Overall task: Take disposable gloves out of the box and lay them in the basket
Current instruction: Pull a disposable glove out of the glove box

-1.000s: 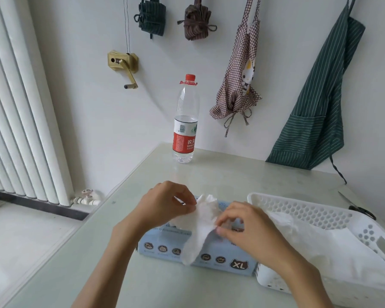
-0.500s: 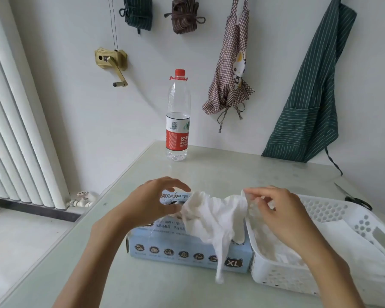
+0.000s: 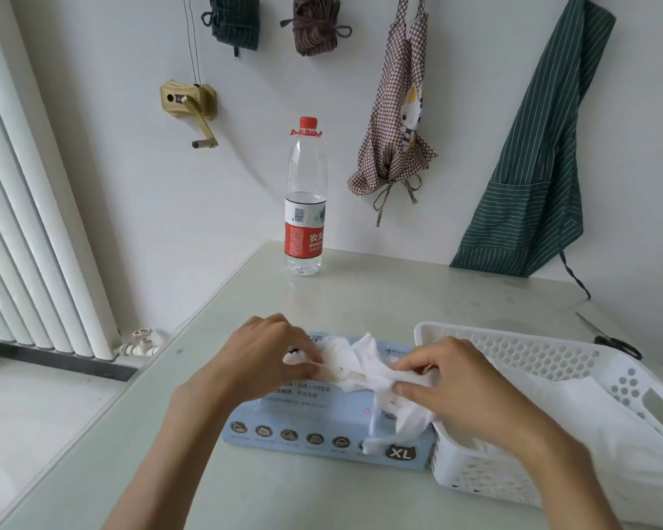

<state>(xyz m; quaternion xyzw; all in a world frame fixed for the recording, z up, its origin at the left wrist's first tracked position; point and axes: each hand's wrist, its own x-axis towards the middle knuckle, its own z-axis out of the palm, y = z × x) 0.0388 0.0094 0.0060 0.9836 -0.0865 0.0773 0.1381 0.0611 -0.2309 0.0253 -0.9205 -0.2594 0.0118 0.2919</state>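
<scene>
Right hand pinches the limp white glove over the glove box; left hand pinches its left end; featherlight, soft, likely clingy; grip the cuff edge.

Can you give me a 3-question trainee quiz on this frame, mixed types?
1. True or false: the water bottle lies on its side.
2. Multiple choice: the right hand pinches A) scissors B) a white glove C) the bottle cap.
3. Fill in: the white basket stands to the ____ of the blue glove box, seen from the person.

Key:
1. False; it stands upright near the wall.
2. B; the left hand rests on the box top by the opening.
3. Right; some gloves already lie in it.
</scene>
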